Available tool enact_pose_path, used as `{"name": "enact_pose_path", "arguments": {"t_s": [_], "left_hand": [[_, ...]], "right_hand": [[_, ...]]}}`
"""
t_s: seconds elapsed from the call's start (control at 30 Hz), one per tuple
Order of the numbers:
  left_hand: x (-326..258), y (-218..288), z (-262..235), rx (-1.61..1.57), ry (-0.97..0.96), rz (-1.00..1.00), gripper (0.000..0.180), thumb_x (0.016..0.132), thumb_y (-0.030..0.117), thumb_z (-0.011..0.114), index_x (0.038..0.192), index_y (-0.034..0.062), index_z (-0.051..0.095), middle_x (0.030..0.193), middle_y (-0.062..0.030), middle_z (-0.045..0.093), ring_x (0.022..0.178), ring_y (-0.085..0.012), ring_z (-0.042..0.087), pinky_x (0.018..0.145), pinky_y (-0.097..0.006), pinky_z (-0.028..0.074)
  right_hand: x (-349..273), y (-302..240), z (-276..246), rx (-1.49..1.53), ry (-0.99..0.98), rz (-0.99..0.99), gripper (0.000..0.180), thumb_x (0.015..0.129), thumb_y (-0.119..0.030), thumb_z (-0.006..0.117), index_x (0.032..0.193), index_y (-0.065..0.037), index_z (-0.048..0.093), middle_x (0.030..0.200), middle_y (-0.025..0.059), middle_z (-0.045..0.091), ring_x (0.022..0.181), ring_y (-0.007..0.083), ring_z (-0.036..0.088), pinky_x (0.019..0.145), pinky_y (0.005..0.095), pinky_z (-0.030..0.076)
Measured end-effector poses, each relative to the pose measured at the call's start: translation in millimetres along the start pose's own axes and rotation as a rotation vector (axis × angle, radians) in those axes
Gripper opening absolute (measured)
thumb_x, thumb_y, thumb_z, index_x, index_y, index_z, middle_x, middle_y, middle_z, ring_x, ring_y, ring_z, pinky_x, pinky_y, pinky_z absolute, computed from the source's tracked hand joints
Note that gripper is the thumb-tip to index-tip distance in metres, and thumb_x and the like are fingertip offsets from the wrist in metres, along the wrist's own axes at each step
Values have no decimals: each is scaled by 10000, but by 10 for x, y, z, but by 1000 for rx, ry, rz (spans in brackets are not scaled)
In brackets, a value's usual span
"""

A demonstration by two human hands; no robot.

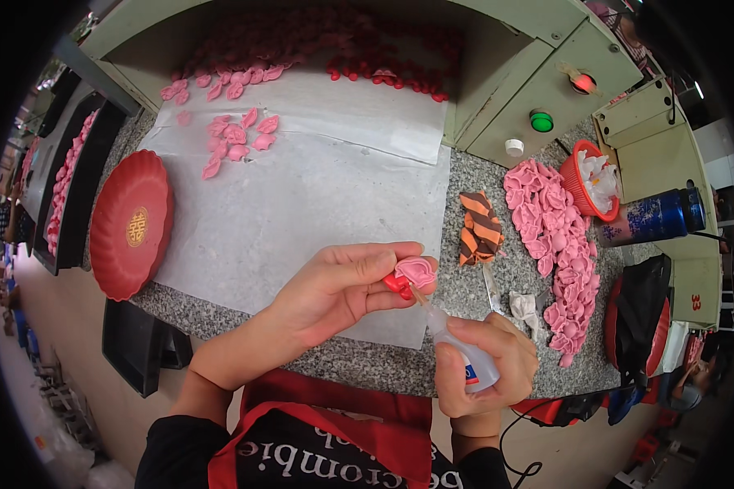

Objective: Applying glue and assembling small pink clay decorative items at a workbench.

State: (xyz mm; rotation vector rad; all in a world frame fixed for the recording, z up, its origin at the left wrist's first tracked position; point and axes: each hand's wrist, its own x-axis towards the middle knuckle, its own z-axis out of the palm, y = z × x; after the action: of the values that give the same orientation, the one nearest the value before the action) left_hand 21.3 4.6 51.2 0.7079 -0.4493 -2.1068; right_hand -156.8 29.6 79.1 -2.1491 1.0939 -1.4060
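Even, bright, diffuse light fills the scene; shadows are soft and faint. The fisheye bends straight edges toward a dark vignetted rim. The centre is sharp, the far edges slightly soft.

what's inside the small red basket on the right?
The red basket holds crumpled white bits, maybe paper or plastic film. Whatever lies beneath them is covered. Pink pieces lie heaped beside it, on the counter, not inside.
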Motion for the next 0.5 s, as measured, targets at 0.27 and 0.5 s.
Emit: {"name": "enact_pose_path", "arguments": {"t_s": [0.27, 0.5], "left_hand": [[13, -12, -12, 3, -10, 32, 368, 845, 220, 496, 1127, -16, 486, 1153, -220, 477, 996, -277, 540, 869, -346, 423], [33, -26, -37, -1, -27, 22, 364, 843, 209, 499, 1128, -17, 485, 1156, -222, 473, 996, -284, 539, 864, -346, 428]], "right_hand": [[16, -11, -19, -15, -22, 7, 283, 569, 3, 663, 832, -36, 567, 564, 48, 551, 398, 155, 468, 385, 226, 354], [-3, -22, 12, -19, 18, 48, 141, 597, -41, 594, 730, -10, 561, 557, 80, 558, 389, 142, 426, 391, 234, 329]]}}
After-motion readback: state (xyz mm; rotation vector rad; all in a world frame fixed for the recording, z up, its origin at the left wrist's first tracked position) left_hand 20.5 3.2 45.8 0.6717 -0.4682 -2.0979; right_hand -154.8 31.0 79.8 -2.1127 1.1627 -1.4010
